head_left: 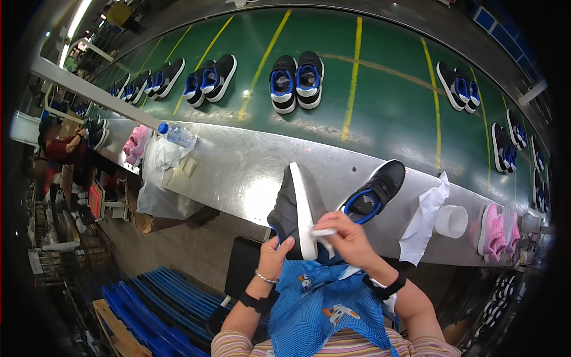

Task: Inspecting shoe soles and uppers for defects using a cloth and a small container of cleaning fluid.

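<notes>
My left hand (273,259) grips the heel end of a black shoe (286,205) with a white sole and blue lining. The shoe is tipped on its side, toe pointing away, its sole edge facing right. Against that sole edge, my right hand (352,239) pinches a small white piece (324,232), perhaps folded cloth or a pad; its exact kind cannot be made out. A second black shoe (386,181) with blue lining rests on the metal ledge (238,156), just beyond my right hand.
Pairs of black shoes (296,83) stand along the green belt (386,107) behind the ledge. On the right lie a white cloth (423,220), a white round container (452,221) and pink shoes (493,233). A bottle (180,137) and more pink shoes (137,144) sit left. Another person (62,146) works far left.
</notes>
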Demonstrator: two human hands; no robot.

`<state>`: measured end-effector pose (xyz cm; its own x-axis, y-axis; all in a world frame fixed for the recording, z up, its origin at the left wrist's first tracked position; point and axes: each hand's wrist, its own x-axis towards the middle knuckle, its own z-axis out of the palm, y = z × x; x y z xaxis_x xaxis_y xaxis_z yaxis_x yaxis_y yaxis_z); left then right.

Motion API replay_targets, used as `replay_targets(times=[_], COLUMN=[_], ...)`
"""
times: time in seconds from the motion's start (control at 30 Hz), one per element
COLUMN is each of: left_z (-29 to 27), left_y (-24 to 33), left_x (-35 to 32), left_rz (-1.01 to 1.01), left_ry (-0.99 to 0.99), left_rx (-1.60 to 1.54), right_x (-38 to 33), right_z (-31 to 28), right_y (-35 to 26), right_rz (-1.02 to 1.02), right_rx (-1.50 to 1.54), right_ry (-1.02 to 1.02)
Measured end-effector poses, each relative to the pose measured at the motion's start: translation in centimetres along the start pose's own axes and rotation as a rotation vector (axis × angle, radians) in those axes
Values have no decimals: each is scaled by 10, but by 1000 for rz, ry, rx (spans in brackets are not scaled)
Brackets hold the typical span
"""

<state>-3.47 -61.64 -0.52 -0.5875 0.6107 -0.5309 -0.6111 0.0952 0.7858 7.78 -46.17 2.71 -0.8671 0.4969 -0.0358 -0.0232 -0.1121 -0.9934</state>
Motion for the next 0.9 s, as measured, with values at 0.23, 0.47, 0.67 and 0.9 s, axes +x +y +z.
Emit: replay_targets(times=[0.23,0.47,0.67,0.9], left_z=[-34,-56,-73,-89], left_y=[-26,-29,-23,-13], left_x=[9,15,25,32], left_rz=[-8,-5,-12,-53], left_ry=[161,158,187,198], left_rx=[-50,9,-100,-210], right_x=[32,125,174,163], right_z=[39,48,45,26], right_y=[36,68,108,108], right_rz=[-76,-194,4,89], right_rx=[-342,-511,-468,-1038], right_ry=[-113,202,375,229])
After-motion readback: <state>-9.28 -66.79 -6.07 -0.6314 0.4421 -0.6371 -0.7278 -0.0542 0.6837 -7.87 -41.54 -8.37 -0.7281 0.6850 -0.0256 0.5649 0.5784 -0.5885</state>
